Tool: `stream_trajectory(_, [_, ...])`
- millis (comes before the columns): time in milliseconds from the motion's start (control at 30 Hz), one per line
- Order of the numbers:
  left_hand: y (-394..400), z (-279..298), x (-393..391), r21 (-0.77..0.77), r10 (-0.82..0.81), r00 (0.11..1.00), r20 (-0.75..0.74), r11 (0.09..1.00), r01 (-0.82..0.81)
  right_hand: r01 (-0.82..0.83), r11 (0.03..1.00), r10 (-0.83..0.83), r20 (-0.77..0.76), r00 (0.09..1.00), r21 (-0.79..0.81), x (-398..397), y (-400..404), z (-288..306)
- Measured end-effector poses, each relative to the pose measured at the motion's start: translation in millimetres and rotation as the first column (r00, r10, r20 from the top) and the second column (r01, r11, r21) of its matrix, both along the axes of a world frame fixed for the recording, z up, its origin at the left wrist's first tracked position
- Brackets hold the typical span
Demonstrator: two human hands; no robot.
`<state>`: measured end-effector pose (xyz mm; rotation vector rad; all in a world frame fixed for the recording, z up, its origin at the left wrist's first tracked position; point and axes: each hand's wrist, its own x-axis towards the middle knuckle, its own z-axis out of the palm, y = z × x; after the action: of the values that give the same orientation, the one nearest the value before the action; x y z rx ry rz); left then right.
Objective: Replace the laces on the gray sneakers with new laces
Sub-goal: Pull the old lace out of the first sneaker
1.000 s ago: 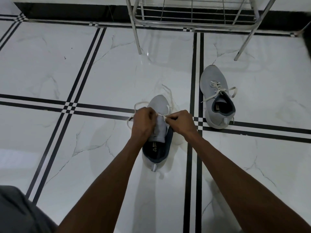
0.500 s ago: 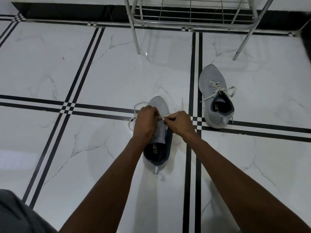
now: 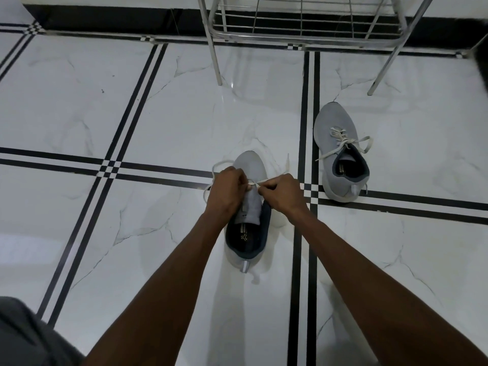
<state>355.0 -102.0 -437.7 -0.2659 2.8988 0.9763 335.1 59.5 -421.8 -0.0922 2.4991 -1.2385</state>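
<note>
Head view, the only one. Near sneaker (image 3: pixel 249 180) stood on the white tiled floor (image 3: pixel 79 107), toe pointing away, heel nearest the person. Both hands worked over its throat. Left hand (image 3: pixel 228 188) had its fingers curled tight at the left edge of the tongue (image 3: pixel 250 207); right hand (image 3: pixel 281 192) was curled likewise at the right edge. A short taut run of white lace (image 3: pixel 257 183) spanned the gap between them, so each hand pinched one part of it. Slack lace looped on the floor just left of the toe, and another end trailed off to the right of it.

Handling, as judged: the lace looked flat, thin, soft and light, with no stiffness of its own. It should be pinched close to the eyelet or at the tip, where it can be steered. The knit upper appeared soft and likely to give under pressure, so the shoe may shift unless braced.

Which eyelet was being threaded could not be told; the fingers hid it.

Second sneaker (image 3: pixel 340 151) lay well apart to the right, laced, with loose ends spread over its collar. A metal rack (image 3: pixel 303 25) stood beyond both.
</note>
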Motion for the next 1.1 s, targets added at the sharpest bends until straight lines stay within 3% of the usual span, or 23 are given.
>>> stream_trajectory(100, [-1.9,0.9,3.7,0.015,0.029,0.999,-0.020,0.999,-0.029,0.022,1.000,-0.022,0.000,1.000,0.004,0.1,0.9,-2.4])
stream_trajectory(167, [-10.1,4.7,10.1,0.076,0.281,0.955,-0.093,0.958,-0.275,0.050,0.999,-0.050,0.000,0.999,0.007,-1.6,2.6,-2.5])
stream_trajectory(233, [-28.2,5.6,18.5,0.110,0.584,0.809,-0.064,0.810,-0.576,0.064,0.998,-0.064,0.015,0.998,0.002,-3.8,4.4,-2.2])
stream_trajectory(267, [-36.4,4.0,21.9,0.078,0.650,0.759,-0.037,0.759,-0.646,0.064,0.998,-0.064,0.019,0.998,0.001,-4.7,5.4,-1.9])
stream_trajectory(333, [-42.6,5.1,26.0,0.033,0.633,0.770,-0.084,0.774,-0.632,0.050,0.999,-0.050,0.015,0.999,0.011,-5.0,5.4,-1.8])
stream_trajectory(433, [-21.9,15.1,19.9,0.151,0.366,0.904,-0.219,0.928,-0.339,0.048,0.999,-0.048,0.002,0.999,0.012,-4.1,3.3,-1.7])
stream_trajectory(533, [6.6,13.3,6.6,0.127,0.050,0.990,-0.130,0.991,-0.034,0.037,0.999,-0.036,-0.017,0.999,0.026,-3.8,3.0,-0.2])
stream_trajectory(633, [15.8,6.6,-3.4,0.076,0.025,0.999,-0.026,0.997,-0.023,0.024,1.000,-0.024,-0.005,1.000,0.019,-3.0,4.6,-1.1])
stream_trajectory(733, [11.6,3.1,-8.6,-0.081,-0.046,0.997,0.063,0.995,0.051,0.023,1.000,-0.023,0.007,1.000,0.012,-0.9,5.0,-2.6])
stream_trajectory(800, [1.9,0.7,-3.5,-0.137,0.003,0.996,0.091,0.991,0.009,0.035,0.999,-0.035,0.022,0.999,-0.002,-0.3,5.4,-2.3])
stream_trajectory(867, [-13.5,0.0,5.3,-0.076,0.264,0.965,0.001,0.962,-0.263,0.043,0.999,-0.044,0.016,0.999,0.010,-1.5,6.8,-3.0])
stream_trajectory(933, [-31.3,6.0,14.8,0.043,0.567,0.823,-0.044,0.824,-0.565,0.049,0.999,-0.049,0.005,0.999,0.021,-2.7,10.4,-6.0])
stream_trajectory(967, [-36.3,11.3,18.6,0.115,0.636,0.771,-0.018,0.767,-0.631,0.051,0.998,-0.052,0.004,0.999,0.022,-2.9,12.0,-6.8])
stream_trajectory(1000, [-38.3,13.4,20.6,0.171,0.641,0.767,0.010,0.755,-0.633,0.049,0.999,-0.049,0.002,0.999,0.017,-3.6,13.1,-8.6])
stream_trajectory(1100, [-28.1,26.4,14.7,0.334,0.507,0.862,0.011,0.811,-0.481,0.062,0.998,-0.062,-0.018,0.998,-0.009,-4.2,10.3,-8.1])
